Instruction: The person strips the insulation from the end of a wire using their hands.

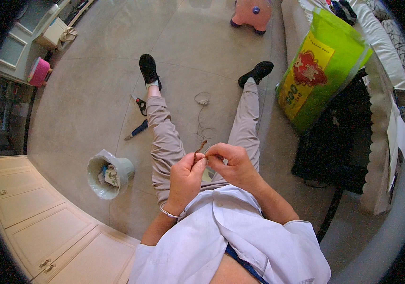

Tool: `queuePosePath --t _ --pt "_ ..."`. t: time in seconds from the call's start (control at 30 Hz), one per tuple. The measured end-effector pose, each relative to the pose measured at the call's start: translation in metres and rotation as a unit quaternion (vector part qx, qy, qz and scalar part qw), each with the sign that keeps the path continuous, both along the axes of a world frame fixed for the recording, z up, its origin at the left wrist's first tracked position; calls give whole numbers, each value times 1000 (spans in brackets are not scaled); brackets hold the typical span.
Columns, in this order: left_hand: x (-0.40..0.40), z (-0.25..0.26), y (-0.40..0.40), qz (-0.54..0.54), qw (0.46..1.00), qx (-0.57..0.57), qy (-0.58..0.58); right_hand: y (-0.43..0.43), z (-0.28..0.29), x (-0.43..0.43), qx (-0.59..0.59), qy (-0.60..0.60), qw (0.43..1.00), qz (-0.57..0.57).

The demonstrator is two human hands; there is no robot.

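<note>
A short brown twisted strip, perhaps cord or wire, (196, 153) sticks up from between the thumb and fingers of my left hand (187, 174). My right hand (231, 164) meets it at the fingertips, pinching something small that the fingers mostly hide. From near the hands, a thin pale cord (199, 120) runs loosely along the floor between my legs. It loops at its far end around a small whitish piece (203, 102), too small to make out.
Beside my left leg lie scissors (140, 105) and a blue-handled tool, probably pliers (138, 130). A lined waste bin (94, 177) holds litter at left, near cream cabinets (46, 209). At right stands a green bag (344, 39) against a black case-like object (348, 142). A pink ride-on toy (250, 14) is ahead.
</note>
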State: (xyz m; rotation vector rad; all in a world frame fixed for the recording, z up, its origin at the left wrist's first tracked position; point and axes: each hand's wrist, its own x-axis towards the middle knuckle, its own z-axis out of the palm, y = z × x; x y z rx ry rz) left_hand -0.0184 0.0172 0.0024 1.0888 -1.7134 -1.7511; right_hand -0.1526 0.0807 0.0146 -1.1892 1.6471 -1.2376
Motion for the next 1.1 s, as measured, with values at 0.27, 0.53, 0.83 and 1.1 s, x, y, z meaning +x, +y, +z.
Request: queuePosePath --t 0.27,0.53,0.83,1.1 --pt "4 -2 2 23 1000 -13 -9 -2 -6 14 -34 231 972 2" --pt "9 -7 2 9 1000 6 -2 -3 -11 25 56 305 951 10" --pt "18 -9 -4 -56 998 -23 0 4 -9 20 23 276 957 82" --pt "27 6 -19 -84 856 469 198 12 2 20 82 -269 959 32"
